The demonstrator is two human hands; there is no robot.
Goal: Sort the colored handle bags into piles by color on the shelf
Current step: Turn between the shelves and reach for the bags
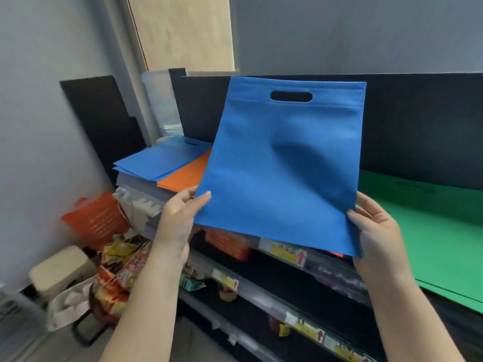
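I hold a blue bag [282, 165] up above the shelf [274, 288], my left hand [180, 212] and right hand [376, 231] each pinching a bottom corner. A blue pile [159, 160], orange pile [185, 176] and green pile [431, 226] already lie sorted. This bag looks bound for the blue pile; nothing blocks the way.

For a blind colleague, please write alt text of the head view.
Both hands, left hand and right hand, hold a blue handle bag up by its lower corners over a shelf. Blue bags and orange bags lie left, green bags right.
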